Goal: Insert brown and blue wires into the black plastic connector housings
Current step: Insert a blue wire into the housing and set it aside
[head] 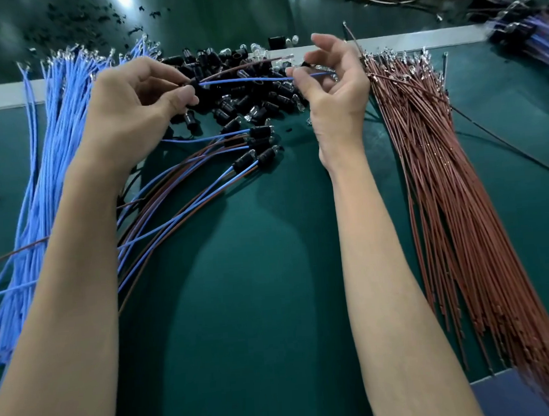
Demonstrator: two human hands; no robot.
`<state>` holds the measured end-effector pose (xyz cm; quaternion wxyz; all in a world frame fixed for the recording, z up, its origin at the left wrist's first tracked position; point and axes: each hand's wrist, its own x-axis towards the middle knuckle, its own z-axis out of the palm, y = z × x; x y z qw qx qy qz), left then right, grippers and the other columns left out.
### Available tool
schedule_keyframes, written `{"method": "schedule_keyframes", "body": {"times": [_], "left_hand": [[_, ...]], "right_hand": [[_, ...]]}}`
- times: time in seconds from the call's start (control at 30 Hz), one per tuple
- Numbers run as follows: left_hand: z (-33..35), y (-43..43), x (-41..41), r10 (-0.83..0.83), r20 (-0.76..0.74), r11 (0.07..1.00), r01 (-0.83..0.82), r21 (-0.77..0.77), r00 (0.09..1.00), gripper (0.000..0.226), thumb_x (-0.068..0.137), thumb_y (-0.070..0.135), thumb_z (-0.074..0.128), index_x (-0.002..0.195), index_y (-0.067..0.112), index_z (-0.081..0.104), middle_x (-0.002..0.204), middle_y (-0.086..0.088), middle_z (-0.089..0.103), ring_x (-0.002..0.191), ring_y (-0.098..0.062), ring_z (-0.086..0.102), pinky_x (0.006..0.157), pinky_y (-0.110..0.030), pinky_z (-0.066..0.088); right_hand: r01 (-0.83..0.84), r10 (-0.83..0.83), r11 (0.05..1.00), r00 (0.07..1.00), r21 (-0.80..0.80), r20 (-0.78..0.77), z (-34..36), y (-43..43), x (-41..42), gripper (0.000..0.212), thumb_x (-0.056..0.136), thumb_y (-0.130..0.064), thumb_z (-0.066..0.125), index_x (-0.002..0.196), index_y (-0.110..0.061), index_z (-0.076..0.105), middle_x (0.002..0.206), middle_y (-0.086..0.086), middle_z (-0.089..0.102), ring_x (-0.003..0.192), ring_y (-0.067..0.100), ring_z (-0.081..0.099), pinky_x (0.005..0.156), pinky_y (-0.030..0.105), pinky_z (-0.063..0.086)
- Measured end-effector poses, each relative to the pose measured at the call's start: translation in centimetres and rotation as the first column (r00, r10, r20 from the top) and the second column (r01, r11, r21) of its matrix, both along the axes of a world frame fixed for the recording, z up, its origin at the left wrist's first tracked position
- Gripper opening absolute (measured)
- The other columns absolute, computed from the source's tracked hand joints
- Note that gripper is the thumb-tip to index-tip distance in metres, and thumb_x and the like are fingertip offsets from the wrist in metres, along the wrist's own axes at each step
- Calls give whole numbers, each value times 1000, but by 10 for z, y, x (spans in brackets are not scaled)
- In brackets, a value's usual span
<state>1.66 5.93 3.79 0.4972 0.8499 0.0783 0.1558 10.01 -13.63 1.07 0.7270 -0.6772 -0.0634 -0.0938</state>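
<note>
The left hand pinches a black housing between thumb and fingertips. As I judge it, the risk is that the blue wire leaving it buckles or sits only half in if that grip twists. The blue wire and the brown wire arching above it stretch rightwards over the pile of housings to the right hand, which pinches the blue one at its fingertips.
</note>
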Motion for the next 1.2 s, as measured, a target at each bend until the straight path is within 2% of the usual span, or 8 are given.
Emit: {"method": "schedule_keyframes", "body": {"times": [0.13,0.27,0.37,0.5,0.77,1.0,1.1,1.2], "left_hand": [[3,-3,2,29,-9,989,-27,144,1000,16,87,21,69,101,15,67,90,-3,70,87,-15,68,77,-17,51],[6,-9,4,21,5,960,-22,280,1000,20,86,23,69,102,11,69,90,-3,69,74,-3,62,70,-9,47],[7,-17,5,1,32,950,-11,311,999,21,86,21,70,102,8,70,88,-1,68,70,2,60,73,-12,49],[5,-27,8,-7,49,946,-9,324,999,19,85,22,70,100,11,71,85,2,67,79,-17,66,79,-25,51],[-1,-43,12,-12,41,943,-2,334,999,19,82,29,70,97,18,72,81,8,66,78,-14,67,82,-32,53],[-2,-30,13,22,52,954,-37,299,998,13,82,16,70,95,14,71,83,2,68,67,-8,60,70,-23,48],[-1,-23,11,22,50,966,-34,257,999,14,82,10,70,96,14,69,81,3,66,63,9,57,66,-9,44],[2,-18,8,10,71,976,-25,218,997,21,82,9,70,89,28,63,80,15,62,65,12,57,66,-5,42]], "right_hand": [[-57,58,997,998,-43,6,0,-2,0,41,78,6,71,110,-11,52,95,4,58,75,9,68,82,30,56],[-103,104,993,995,-58,9,0,-1,0,46,77,10,70,114,-8,49,103,10,57,81,18,72,85,30,55],[-104,104,992,995,-66,-5,2,0,-1,53,74,9,74,119,-5,49,113,12,54,78,12,71,89,33,55],[-86,87,994,996,-70,3,5,-1,-3,63,71,5,78,126,0,48,121,12,50,71,1,64,88,28,54],[-147,151,978,988,-148,16,5,6,-9,67,64,4,83,123,-5,52,116,13,53,67,10,65,84,37,56],[65,-63,995,997,-72,31,3,2,-4,23,88,-11,67,110,-5,60,115,15,54,60,18,68,50,23,52],[107,-108,991,994,-78,-1,1,-1,0,12,92,-15,63,102,-8,64,111,16,58,61,15,66,50,21,50],[4,-9,995,999,-102,-53,-1,-2,2,8,92,-18,63,86,-14,66,86,4,66,58,11,66,52,21,50]]}}
